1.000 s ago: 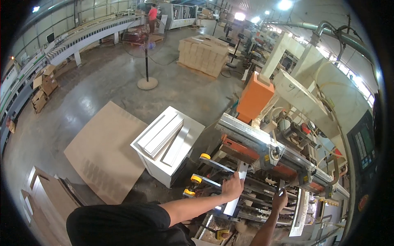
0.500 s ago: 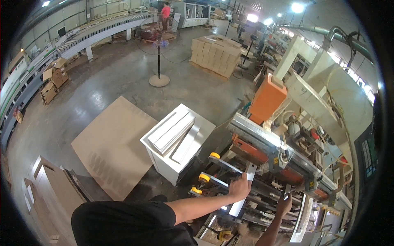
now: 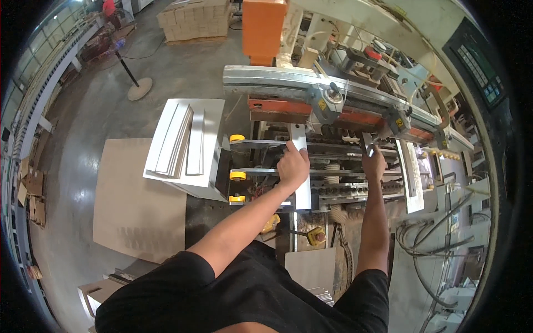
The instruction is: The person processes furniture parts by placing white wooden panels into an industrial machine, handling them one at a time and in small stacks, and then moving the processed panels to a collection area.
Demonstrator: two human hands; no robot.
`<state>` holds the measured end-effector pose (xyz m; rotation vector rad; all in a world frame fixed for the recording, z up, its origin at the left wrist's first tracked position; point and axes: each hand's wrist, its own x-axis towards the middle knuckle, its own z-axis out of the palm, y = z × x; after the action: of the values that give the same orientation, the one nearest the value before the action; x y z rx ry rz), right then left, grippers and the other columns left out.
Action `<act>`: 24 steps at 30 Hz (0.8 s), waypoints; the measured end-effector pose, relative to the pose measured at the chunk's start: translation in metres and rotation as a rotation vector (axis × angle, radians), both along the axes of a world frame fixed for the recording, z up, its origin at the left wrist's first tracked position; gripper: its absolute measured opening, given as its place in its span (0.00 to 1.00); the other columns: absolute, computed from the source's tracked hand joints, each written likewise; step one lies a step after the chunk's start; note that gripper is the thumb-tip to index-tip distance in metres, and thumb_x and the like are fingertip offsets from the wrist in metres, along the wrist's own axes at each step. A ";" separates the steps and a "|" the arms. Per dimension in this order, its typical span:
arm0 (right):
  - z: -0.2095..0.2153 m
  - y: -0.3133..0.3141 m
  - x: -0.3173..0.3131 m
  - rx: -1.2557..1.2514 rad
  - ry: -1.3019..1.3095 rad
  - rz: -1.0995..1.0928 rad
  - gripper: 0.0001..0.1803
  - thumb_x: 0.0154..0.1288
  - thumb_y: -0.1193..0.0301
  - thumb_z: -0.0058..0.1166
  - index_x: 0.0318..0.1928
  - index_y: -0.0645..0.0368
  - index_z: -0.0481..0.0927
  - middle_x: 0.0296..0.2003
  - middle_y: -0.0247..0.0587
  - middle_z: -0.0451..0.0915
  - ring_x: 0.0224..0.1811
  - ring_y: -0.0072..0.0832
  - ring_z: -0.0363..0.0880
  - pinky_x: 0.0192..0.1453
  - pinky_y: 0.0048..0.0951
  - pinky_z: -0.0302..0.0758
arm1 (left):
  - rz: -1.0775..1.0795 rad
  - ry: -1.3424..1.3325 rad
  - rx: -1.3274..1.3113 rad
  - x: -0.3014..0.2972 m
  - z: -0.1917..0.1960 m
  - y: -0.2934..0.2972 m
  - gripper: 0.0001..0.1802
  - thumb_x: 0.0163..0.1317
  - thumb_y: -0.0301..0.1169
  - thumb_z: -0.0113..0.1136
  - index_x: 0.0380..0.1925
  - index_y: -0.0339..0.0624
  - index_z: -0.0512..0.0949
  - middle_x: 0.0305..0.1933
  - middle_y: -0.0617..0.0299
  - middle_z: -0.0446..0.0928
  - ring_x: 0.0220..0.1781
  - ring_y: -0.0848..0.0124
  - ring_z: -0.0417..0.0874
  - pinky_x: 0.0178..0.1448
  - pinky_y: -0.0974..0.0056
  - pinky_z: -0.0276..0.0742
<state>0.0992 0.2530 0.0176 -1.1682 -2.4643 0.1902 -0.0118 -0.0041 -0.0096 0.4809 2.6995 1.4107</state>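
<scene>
My left hand [image 3: 293, 165] is closed over a narrow white panel strip [image 3: 300, 188], which lies lengthwise across the machine's metal support bars [image 3: 333, 173]. The strip's far end, with a small dark hole, reaches under the clamp beam [image 3: 277, 80]. My right hand [image 3: 373, 164] is farther right, its fingers closed round the near end of a dark, flat, bar-like piece [image 3: 367, 142] close to the beam. What exactly that piece is, I cannot make out. Beyond my right hand, a longer pale strip [image 3: 410, 180] lies on the machine's right part.
White strips [image 3: 176, 141] are stacked on a white cabinet-like block [image 3: 206, 166] at the left. Yellow-tipped bar ends [image 3: 237, 176] stick out toward it. A brown board [image 3: 139, 205] lies on the floor. At the right are a control panel [image 3: 478, 69] and loose cables [image 3: 425, 250].
My view has swung right, so the machine now sits squarely in front of me. The left hand still holds the white strip, and the right stays at the dark piece.
</scene>
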 end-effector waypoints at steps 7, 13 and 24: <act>0.002 -0.001 0.008 -0.097 0.002 0.011 0.16 0.57 0.66 0.61 0.46 0.56 0.79 0.41 0.49 0.83 0.46 0.51 0.81 0.49 0.45 0.76 | -0.009 -0.004 -0.011 0.005 -0.002 -0.001 0.20 0.69 0.39 0.51 0.44 0.30 0.64 0.35 0.36 0.78 0.35 0.39 0.82 0.42 0.40 0.77; -0.003 0.001 0.004 -0.053 0.024 0.039 0.18 0.55 0.67 0.61 0.47 0.56 0.78 0.43 0.51 0.82 0.48 0.53 0.80 0.51 0.47 0.76 | -0.005 0.080 0.017 0.001 -0.001 -0.005 0.22 0.69 0.39 0.51 0.45 0.27 0.64 0.33 0.34 0.79 0.33 0.38 0.82 0.41 0.41 0.77; -0.023 0.020 0.022 -0.006 0.127 0.055 0.21 0.59 0.61 0.60 0.52 0.53 0.79 0.45 0.52 0.82 0.50 0.52 0.79 0.52 0.47 0.75 | -0.006 0.007 -0.150 0.007 0.002 0.007 0.23 0.67 0.42 0.51 0.47 0.30 0.63 0.35 0.35 0.80 0.36 0.39 0.83 0.43 0.42 0.78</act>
<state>0.1212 0.2728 -0.0053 -1.0580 -2.3868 0.2788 -0.0045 0.0031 -0.0075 0.4831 2.7798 1.1954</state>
